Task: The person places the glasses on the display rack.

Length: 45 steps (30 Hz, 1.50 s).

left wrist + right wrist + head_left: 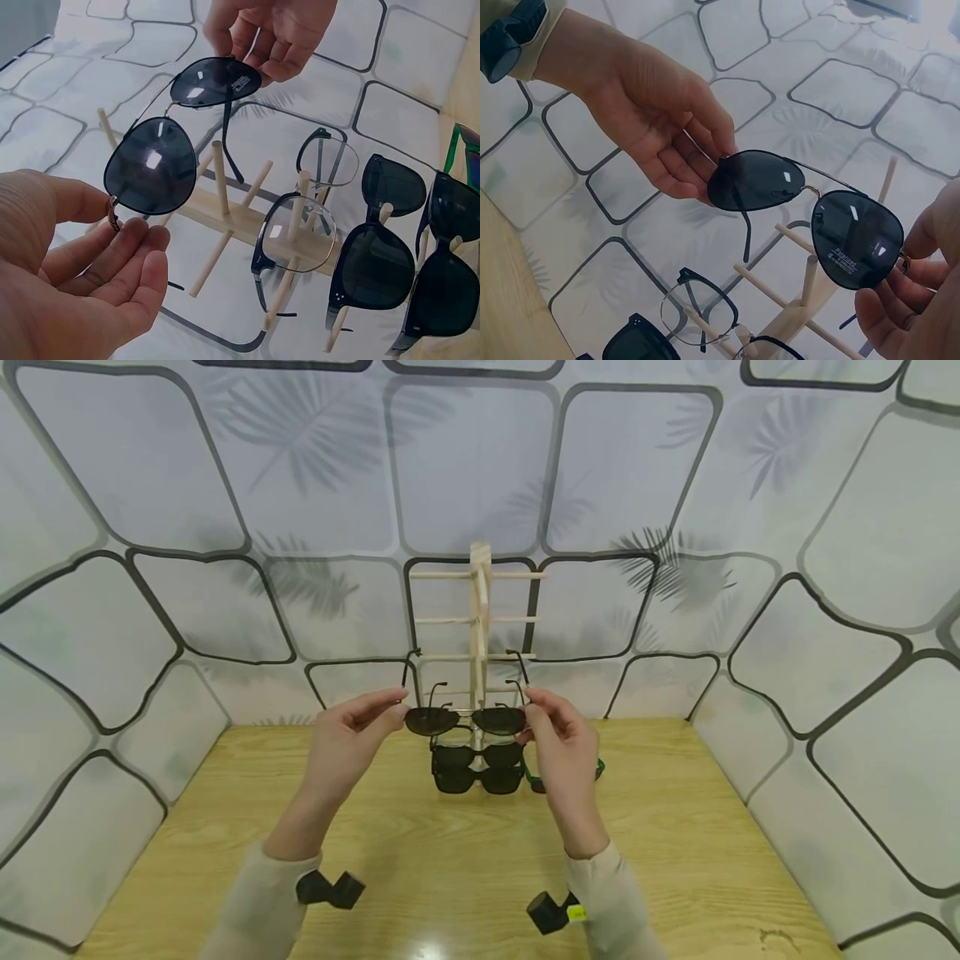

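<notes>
A: Any trouble to fear from here?

B: Most likely a snag. With the sunglasses (500, 721) raised in front of the wooden rack (480, 610), arms pointing toward it, could easily catch an arm tip on a peg (517, 576) by coming forward crooked or too low.

A: Anything else?

B: Perhaps a knock against the clear glasses (261, 262) or the dark pairs (375, 266) lower on the rack, from dipping one side. Possibly a strained hinge, from pulling unevenly at the two ends. Watch the green-rimmed glasses (537, 785) as well: partly hidden behind the right hand (562, 743), easy to bump by dropping that wrist.

A: And the grip?

B: Left hand (348, 735) nearly closed at thumb and fingertips, pinching the left end of the frame near the hinge; other fingers loosely bent beneath. Right hand much the same, pinching the opposite end.

A: Touching the rack?

B: Apparently not. Holding only the sunglasses, one end each.
</notes>
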Motion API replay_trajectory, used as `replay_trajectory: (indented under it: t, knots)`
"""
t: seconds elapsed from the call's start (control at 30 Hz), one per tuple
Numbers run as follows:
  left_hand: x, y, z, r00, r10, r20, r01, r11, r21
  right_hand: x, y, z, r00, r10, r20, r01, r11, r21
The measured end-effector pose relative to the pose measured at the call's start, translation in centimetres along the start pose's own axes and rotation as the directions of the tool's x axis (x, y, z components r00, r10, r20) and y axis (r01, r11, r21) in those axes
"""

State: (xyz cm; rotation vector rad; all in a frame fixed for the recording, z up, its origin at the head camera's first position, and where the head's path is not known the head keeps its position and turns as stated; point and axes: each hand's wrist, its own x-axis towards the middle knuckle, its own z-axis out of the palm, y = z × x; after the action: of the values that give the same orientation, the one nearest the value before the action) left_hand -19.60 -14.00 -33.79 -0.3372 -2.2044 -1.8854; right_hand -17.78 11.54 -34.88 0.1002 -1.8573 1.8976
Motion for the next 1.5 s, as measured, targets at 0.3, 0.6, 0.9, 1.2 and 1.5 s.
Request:
replay_trajectory:
  t: [0.3,0.6,0.9,1.2,1.5]
  knots:
    - [0.7,0.0,1.0,1.000,0.011,0.015,-0.011,1.000,0.029,1.1,0.6,-0.5,0.997,0.075,-0.023,-0.075,0.997,-0.004]
    - [1.5,-0.3,1.4,0.999,0.029,0.030,-0.030,0.999,0.036,1.9,0.7,-0.6,0.996,0.079,-0.030,-0.079,0.997,0.005]
    - [1.9,-0.3,1.6,0.998,0.035,0.046,-0.038,0.997,0.062,2.5,0.8,-0.8,0.994,0.107,-0.002,-0.107,0.994,-0.026]
    - [2.2,-0.5,1.9,0.999,0.010,0.044,-0.012,0.999,0.044,3.2,1.2,-0.7,0.995,0.098,0.004,-0.098,0.995,0.003]
    - [2.5,-0.8,2.2,0.999,0.025,0.048,-0.027,0.999,0.044,3.7,1.5,-0.6,0.994,0.105,-0.003,-0.105,0.994,0.004]
